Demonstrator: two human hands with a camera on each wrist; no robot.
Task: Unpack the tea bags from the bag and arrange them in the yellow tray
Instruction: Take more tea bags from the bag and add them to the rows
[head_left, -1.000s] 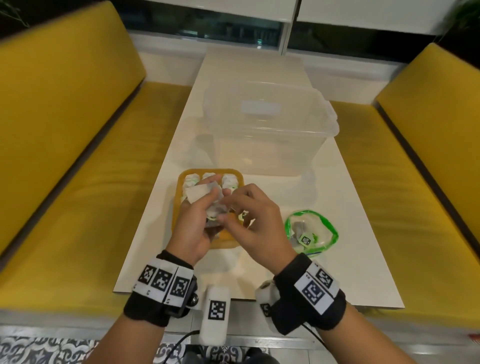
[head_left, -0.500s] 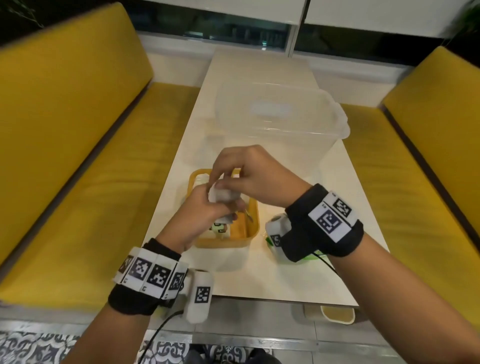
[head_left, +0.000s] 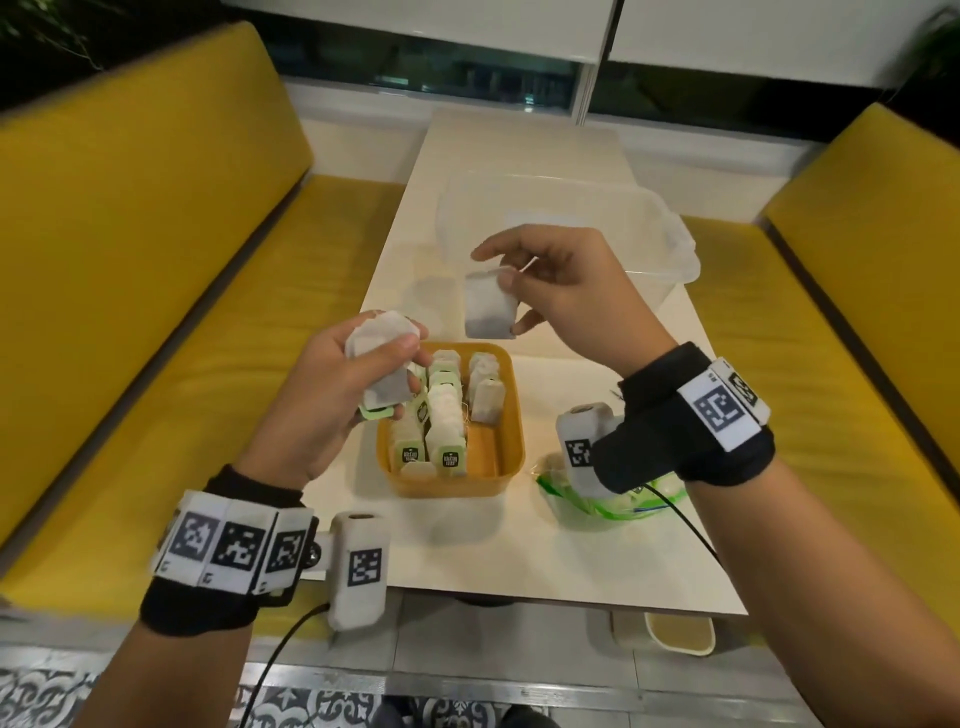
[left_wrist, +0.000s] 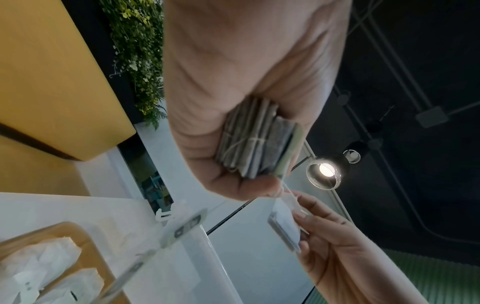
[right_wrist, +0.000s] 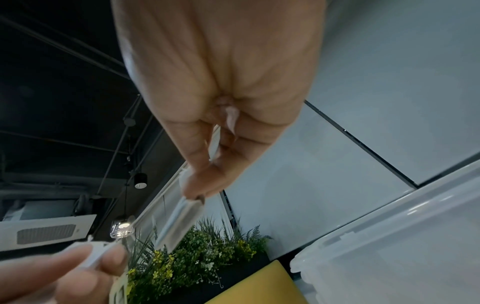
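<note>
My left hand (head_left: 363, 374) grips a small stack of white tea bags (head_left: 383, 358) just left of and above the yellow tray (head_left: 511, 426); the stack (left_wrist: 255, 139) shows edge-on in the left wrist view. Higher up, over the table beyond the tray, my right hand (head_left: 540, 280) pinches a single tea bag (head_left: 489, 305) by its top so it hangs down; that bag (right_wrist: 179, 222) appears blurred in the right wrist view. Several tea bags (head_left: 441, 421) stand in rows inside the tray. The green-rimmed plastic bag (head_left: 597, 499) lies on the table right of the tray, partly hidden by my right wrist.
A large clear plastic bin (head_left: 623, 228) stands on the white table (head_left: 519, 156) behind the tray. Yellow bench seats (head_left: 130, 312) flank the table on both sides. The table's near edge runs just below the tray and bag.
My hands have separated: the right one lifted a single tea bag up and away from the stack that the left keeps. The view shifted closer over the tray.
</note>
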